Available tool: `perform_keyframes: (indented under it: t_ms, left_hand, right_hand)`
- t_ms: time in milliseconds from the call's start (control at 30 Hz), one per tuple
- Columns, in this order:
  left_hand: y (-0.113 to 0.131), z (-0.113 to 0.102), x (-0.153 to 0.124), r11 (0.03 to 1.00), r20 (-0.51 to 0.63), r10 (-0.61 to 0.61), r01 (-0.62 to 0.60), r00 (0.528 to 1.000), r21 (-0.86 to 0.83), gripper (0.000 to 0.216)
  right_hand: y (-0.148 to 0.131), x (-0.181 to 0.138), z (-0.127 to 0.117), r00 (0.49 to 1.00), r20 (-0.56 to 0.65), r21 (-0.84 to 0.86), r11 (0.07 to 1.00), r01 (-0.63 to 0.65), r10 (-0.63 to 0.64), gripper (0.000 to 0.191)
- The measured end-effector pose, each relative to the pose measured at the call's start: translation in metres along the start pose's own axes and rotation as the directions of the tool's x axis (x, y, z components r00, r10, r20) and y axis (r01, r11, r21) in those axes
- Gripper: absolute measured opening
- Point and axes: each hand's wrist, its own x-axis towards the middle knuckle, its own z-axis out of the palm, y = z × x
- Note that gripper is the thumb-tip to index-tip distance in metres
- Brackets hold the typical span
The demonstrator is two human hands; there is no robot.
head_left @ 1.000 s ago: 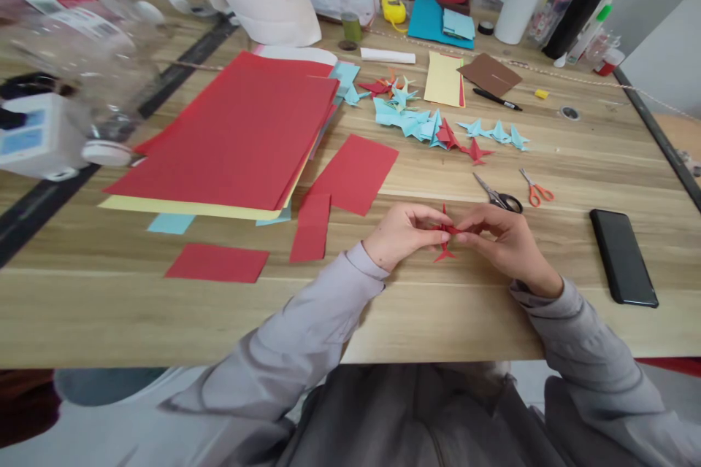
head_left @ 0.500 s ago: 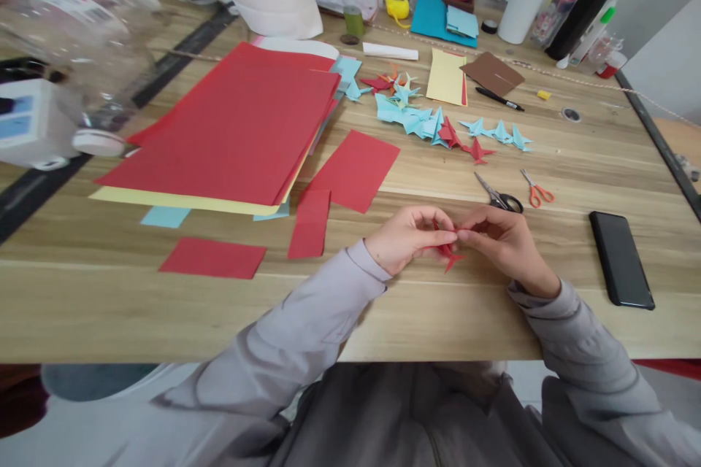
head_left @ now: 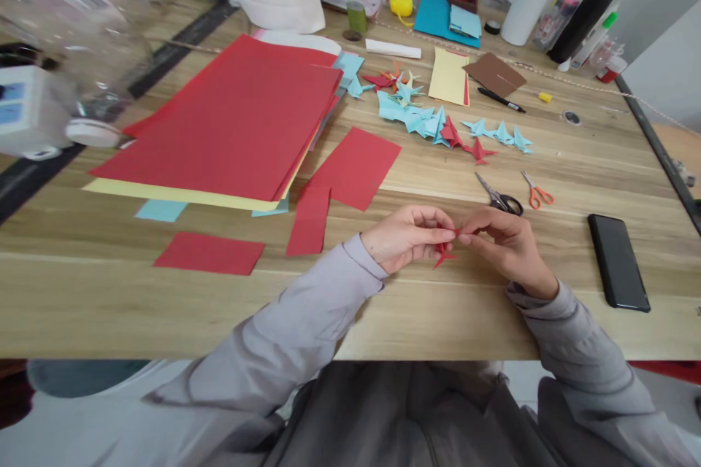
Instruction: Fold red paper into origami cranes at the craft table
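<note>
Between my two hands, above the table's near part, is a small red folded paper crane (head_left: 445,257). My left hand (head_left: 410,237) pinches its body between thumb and fingers, which hide part of it. Thumb and forefinger of my right hand (head_left: 501,246) are pressed together on a red tip of the same paper. Just beyond the hands lie black-handled scissors (head_left: 499,195) and small orange-handled scissors (head_left: 537,191). Farther back are joined light-blue cranes (head_left: 419,120) and red cranes (head_left: 478,151).
Left of my hands are a large stack of red paper (head_left: 235,124) and cut red pieces (head_left: 209,252). A black phone (head_left: 618,261) lies at right. Clear plastic bottles (head_left: 82,36) crowd the far left. A pen (head_left: 501,100) and brown paper (head_left: 496,74) lie behind.
The red crane has tilted and shifted slightly left in my fingers. My right fingertips have moved a little apart from my left ones, still holding the tip. The view has shifted slightly.
</note>
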Motion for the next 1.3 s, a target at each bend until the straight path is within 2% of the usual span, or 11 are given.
perform_keyframes:
  t_ms: [167, 333, 433, 600, 1000, 1133, 1300]
  left_hand:
    - [-0.001, -0.001, 0.001, 1.0, -0.034, 0.014, -0.013, 0.999, 0.019, 0.024]
    - [0.001, 0.0, 0.0, 0.997, -0.074, 0.05, -0.045, 0.996, 0.062, 0.02]
    - [0.002, 0.001, 0.001, 0.993, -0.103, 0.057, -0.045, 0.993, 0.11, 0.019]
    - [0.002, -0.001, 0.002, 0.989, -0.103, 0.071, -0.056, 0.992, 0.14, 0.016]
    - [0.002, 0.001, 0.002, 0.987, -0.122, 0.061, -0.042, 0.991, 0.152, 0.015]
    - [0.001, 0.001, 0.003, 0.983, -0.128, 0.08, -0.057, 0.988, 0.172, 0.015]
    - [0.0, 0.002, 0.003, 0.96, -0.099, 0.173, -0.146, 0.98, 0.238, 0.013]
  right_hand:
    - [0.0, 0.0, -0.002, 1.0, 0.023, 0.022, 1.0, -0.004, 0.003, 0.011]
    - [-0.001, 0.002, -0.003, 0.999, -0.008, -0.016, 0.999, 0.033, -0.034, 0.011]
    - [0.0, 0.002, -0.004, 1.0, 0.001, -0.022, 1.0, -0.004, 0.004, 0.013]
    - [0.004, 0.001, -0.003, 0.997, 0.027, 0.019, 0.997, -0.075, 0.074, 0.014]
    - [0.007, 0.002, -0.003, 0.999, 0.017, 0.018, 0.999, -0.049, 0.049, 0.01]
    - [0.009, 0.002, -0.002, 0.993, 0.037, 0.094, 0.989, -0.115, 0.112, 0.012]
    - [0.009, 0.003, -0.001, 0.972, 0.067, 0.281, 0.931, -0.233, 0.224, 0.015]
